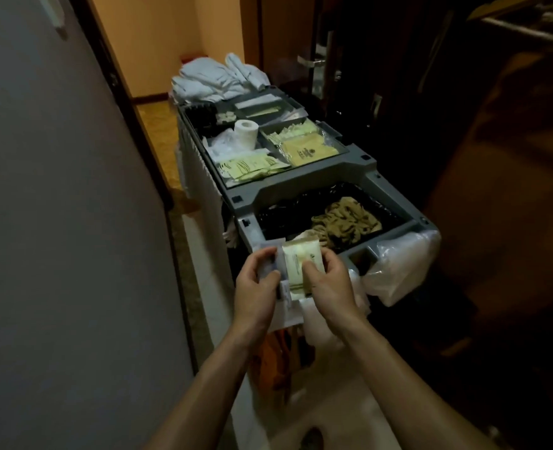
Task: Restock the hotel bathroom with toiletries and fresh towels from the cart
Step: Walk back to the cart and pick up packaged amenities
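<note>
In the head view, both hands meet over the near end of the housekeeping cart point(353, 172), which stands in a dim corridor. The left hand point(258, 289) is closed on a small stack of clear-wrapped items point(276, 266), and the right hand point(328, 280) pinches a pale cream toiletry packet point(299, 264) against that stack, thumb on its face. So both hands are full, and the toiletries are being gathered just above the cart's front rim.

The step in hand looks like squaring up a handful of packets before carrying them off. To do it well, I judge the packets should be lined up edge to edge and passed into one hand, so the other is free for more.

Further along the cart, a tray point(232, 177) holds more cream sachets point(252, 168), tan pouches point(309, 152) and a toilet roll point(245, 133). The fresh towels point(210, 79) lie piled at the far end, untouched and well apart from the hands. A brownish rag point(346, 220) lies in the black-lined bin just beyond the hands; clean packets are best kept clear of it.
</note>
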A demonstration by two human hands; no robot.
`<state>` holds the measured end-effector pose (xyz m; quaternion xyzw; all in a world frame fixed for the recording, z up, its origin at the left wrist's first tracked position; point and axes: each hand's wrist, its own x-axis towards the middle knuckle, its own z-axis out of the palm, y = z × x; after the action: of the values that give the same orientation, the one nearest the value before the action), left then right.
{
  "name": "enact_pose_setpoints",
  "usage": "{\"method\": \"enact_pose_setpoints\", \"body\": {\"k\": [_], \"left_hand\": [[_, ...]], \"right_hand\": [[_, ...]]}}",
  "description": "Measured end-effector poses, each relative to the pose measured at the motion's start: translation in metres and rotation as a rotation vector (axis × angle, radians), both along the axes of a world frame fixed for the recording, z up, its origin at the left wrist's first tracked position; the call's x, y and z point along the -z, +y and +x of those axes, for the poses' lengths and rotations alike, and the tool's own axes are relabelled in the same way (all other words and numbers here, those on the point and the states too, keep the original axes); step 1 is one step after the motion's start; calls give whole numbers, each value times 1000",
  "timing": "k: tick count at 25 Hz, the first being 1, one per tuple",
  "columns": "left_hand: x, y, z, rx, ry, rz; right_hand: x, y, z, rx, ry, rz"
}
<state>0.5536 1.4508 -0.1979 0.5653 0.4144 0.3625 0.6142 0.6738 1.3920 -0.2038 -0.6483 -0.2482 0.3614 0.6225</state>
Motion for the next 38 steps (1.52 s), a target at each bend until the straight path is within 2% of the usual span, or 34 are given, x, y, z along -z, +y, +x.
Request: {"method": "enact_pose_setpoints", "body": {"k": [6,14,22,28,33,38], "left_hand": [[-1,-60,-54,76,-7,15],[-24,-134,-134,20,-53,28],[-9,-219,-185,-208,37,-29],[8,-300,-210,-331,24,-72],[8,-339,-253,-498,15,-78],[1,-360,-302,-629,20,-51]], "right_hand": [[-5,-75,-50,69,-41,-20],[-24,-121,-118,-105,-27,6],[-4,-180,-159,-324,92,-19],[24,-244,-181,-460,214,-11],[28,-261,-221,-572,195,-18],[15,-264,-273,-849,81,36]]}}
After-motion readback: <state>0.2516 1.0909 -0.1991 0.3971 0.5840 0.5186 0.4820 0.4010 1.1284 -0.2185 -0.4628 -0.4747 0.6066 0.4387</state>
